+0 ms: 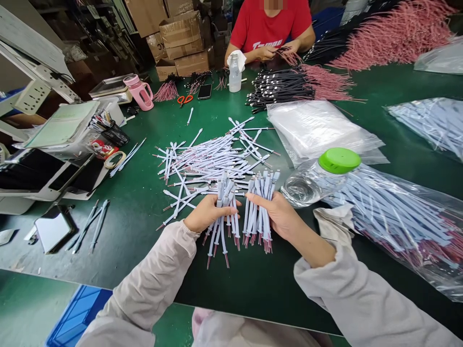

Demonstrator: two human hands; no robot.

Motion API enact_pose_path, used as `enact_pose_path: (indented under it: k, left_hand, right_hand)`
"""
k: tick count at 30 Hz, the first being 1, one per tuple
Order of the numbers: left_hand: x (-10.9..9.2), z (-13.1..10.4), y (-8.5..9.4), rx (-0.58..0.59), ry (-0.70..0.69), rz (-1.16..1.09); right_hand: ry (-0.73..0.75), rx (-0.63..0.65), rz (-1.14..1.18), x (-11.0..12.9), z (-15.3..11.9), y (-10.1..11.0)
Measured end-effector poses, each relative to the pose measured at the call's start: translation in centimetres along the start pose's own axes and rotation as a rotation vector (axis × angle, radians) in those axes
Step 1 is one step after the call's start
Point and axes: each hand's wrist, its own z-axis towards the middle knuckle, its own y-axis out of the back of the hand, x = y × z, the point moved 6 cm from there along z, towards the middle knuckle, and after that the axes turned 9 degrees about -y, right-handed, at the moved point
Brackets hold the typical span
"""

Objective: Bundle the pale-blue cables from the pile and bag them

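Bundles of short pale-blue cables with red-and-white wire ends, two, side by side just above the counter (137,202). First bundle (224,190): closed in my left fingers (227,211), thumb across the front, wire ends fanning downward. Second bundle (258,212): gripped at its outer side by my right fingers (257,199), thumb over the front, wire ends downward. Loose pile (210,156) of like cables: beyond both hands, strewn crosswise. To the right: clear jar (304,185) with green lid (339,160); filled plastic bag (405,212) of similar cables; flat clear bags (321,125), farther off. Far side: black cables (282,86) with pink wires; person in red shirt (271,26), holding pink wires (290,55).
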Motion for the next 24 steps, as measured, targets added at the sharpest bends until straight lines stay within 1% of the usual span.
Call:
enact_pose_path:
  k: [3, 6, 9, 12, 15, 19, 22, 24]
  left_hand:
    - [-0.1, 0.0, 0.2, -0.039, -0.015, 0.002]
    - [-0.2, 0.0, 0.2, -0.048, -0.046, 0.029]
    - [-0.3, 0.1, 0.1, -0.038, -0.063, 0.027]
    - [-0.2, 0.1, -0.2, -0.036, -0.071, -0.018]
    - [0.0, 0.0, -1.0, 0.013, -0.047, -0.106]
    - [0.1, -0.3, -2.4, 0.142, -0.006, -0.224]
    - [0.1, -0.5, -3.2, 0.206, 0.033, -0.302]
    - [0.1, -0.5, -3.3, 0.194, 0.061, -0.327]
  right_hand:
    - [0.037, 0.016, -0.002, 0.2, -0.1, -0.1]
    - [0.030, 0.014, 0.016, 0.2, -0.1, -0.1]
    - [-0.040, 0.002, 0.060, -0.1, -0.1, -0.1]
    - [-0.145, 0.088, 0.168, -0.7, 0.0, -0.5]
    - [-0.251, 0.216, 0.245, -1.2, -0.1, -1.2]
    - [-0.367, 0.346, 0.206, -1.9, -0.8, -2.1]
    - [-0.358, 0.379, 0.213, -1.9, -0.9, -2.4]
    - [-0.321, 0.354, 0.211, -1.8, -0.7, -2.3]
